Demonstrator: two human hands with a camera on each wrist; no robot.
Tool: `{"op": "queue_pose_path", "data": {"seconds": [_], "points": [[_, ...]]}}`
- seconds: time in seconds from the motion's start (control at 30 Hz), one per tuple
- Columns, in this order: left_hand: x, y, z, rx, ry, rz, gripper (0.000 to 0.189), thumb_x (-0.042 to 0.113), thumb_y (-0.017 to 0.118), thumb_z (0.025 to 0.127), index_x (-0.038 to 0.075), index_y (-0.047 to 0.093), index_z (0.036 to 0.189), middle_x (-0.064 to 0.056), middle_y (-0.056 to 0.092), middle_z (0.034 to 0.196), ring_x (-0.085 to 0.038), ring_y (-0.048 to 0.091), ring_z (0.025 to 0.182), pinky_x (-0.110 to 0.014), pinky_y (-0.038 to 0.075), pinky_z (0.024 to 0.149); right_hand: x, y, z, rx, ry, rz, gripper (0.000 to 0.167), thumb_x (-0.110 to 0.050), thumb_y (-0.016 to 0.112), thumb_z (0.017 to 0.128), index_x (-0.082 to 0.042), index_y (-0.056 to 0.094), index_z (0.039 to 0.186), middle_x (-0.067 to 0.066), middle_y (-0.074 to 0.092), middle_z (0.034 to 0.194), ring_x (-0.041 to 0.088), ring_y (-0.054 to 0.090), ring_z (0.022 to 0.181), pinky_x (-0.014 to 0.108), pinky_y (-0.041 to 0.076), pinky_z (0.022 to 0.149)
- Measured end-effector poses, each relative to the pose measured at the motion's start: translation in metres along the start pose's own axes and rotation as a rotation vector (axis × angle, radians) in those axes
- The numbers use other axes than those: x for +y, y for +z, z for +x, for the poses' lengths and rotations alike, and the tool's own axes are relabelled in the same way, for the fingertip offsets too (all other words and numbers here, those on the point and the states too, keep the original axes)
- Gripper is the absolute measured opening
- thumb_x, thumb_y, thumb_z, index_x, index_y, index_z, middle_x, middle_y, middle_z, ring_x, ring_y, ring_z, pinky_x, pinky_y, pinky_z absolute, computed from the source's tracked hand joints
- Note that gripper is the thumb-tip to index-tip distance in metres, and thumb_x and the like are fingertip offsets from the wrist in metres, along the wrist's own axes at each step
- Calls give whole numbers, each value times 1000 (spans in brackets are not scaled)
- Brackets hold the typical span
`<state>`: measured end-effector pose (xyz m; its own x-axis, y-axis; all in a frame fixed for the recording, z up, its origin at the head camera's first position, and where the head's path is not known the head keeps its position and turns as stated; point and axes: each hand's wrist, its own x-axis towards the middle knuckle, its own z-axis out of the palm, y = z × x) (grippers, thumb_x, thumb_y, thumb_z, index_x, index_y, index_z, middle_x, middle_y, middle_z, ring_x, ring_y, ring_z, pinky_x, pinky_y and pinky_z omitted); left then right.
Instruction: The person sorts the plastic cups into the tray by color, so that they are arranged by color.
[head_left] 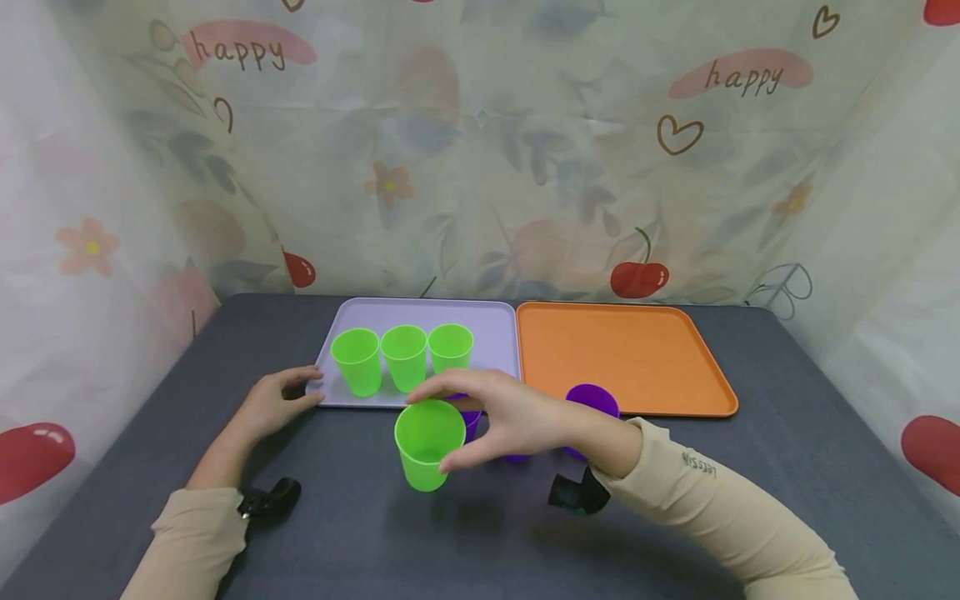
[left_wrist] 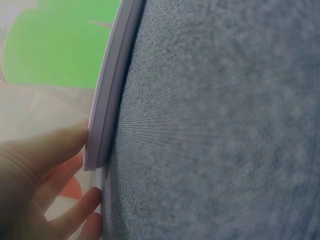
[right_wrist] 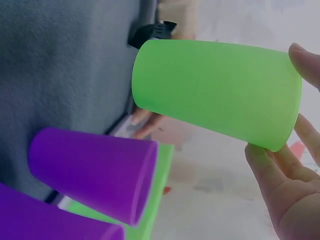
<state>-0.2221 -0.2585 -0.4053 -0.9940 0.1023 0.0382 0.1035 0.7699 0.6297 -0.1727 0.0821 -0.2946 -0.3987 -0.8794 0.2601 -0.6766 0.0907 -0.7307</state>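
Note:
My right hand (head_left: pixel 517 417) holds a light green plastic cup (head_left: pixel 430 446) by its rim, thumb on one side and fingers on the other. The cup is upright, raised above the table; the right wrist view shows the green cup (right_wrist: pixel 215 92) clear of the tabletop. At the left, my left hand (head_left: pixel 273 404) touches the front left corner of a lavender tray (head_left: pixel 420 312). In the left wrist view the thumb rests against the tray's rim (left_wrist: pixel 107 95), the other fingers extended beside it. Three more green cups (head_left: pixel 357 363) stand in a row on that tray.
Purple cups (head_left: pixel 592 398) stand in front of the trays, partly hidden by my right hand and arm; a purple cup (right_wrist: pixel 92 172) shows beside the raised one. An orange tray (head_left: pixel 615 354) adjoins the lavender one on the right. Behind hangs a printed curtain (head_left: pixel 480 167).

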Motion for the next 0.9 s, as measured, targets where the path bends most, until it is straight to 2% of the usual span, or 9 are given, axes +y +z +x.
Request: {"op": "queue_pose_path", "data": {"seconds": [0.23,0.4,0.67,0.9], "points": [[1,0,0,-7,-3,-8,41,19,64,87,-1,58,122,-26,50,134,-44,47,122,-57,36,102,-9,-14,-1,36,5,3,61,-7,77,73,1,49,127,11,56,127,19,52,121,25,45,101],[1,-1,-1,-5,3,-3,41,19,64,87,-1,58,122,-27,50,134,-44,47,122,-57,37,102,-14,-24,-2,51,25,-30,62,-9,78,74,-3,49,128,8,56,127,17,52,122,26,44,102],[1,0,-2,6,10,-5,40,18,65,87,-2,59,120,-27,51,132,-45,48,121,-57,37,101,-17,-36,-2,94,42,-69,63,-9,78,73,-2,50,129,12,55,128,18,52,122,26,44,102],[0,0,-1,8,8,-4,39,18,65,87,-1,59,121,-27,52,132,-44,48,121,-56,37,101,-17,-46,-4,124,63,-92,62,-9,79,72,-5,51,128,8,55,130,17,52,121,27,44,102]]}}
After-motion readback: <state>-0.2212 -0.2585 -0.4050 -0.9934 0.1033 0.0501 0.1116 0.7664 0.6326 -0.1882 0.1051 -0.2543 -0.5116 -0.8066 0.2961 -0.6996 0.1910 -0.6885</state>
